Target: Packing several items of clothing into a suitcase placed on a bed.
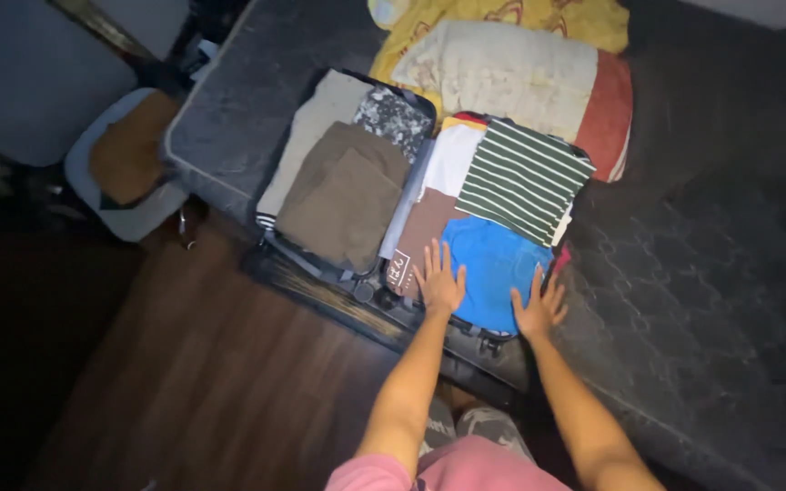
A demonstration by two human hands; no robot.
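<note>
Left hand [439, 282], right hand [539, 307] flat — blue garment [491, 264], open suitcase [275, 259]

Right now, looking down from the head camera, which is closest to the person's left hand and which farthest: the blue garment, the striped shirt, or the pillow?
1. Blue garment: beside the left hand, in the suitcase.
2. Striped shirt: behind it, up and right.
3. Pillow: farthest, on the bed beyond the suitcase.

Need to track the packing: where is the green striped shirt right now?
In the head view, the green striped shirt lies folded in the suitcase's right half, just beyond the blue garment.
</note>
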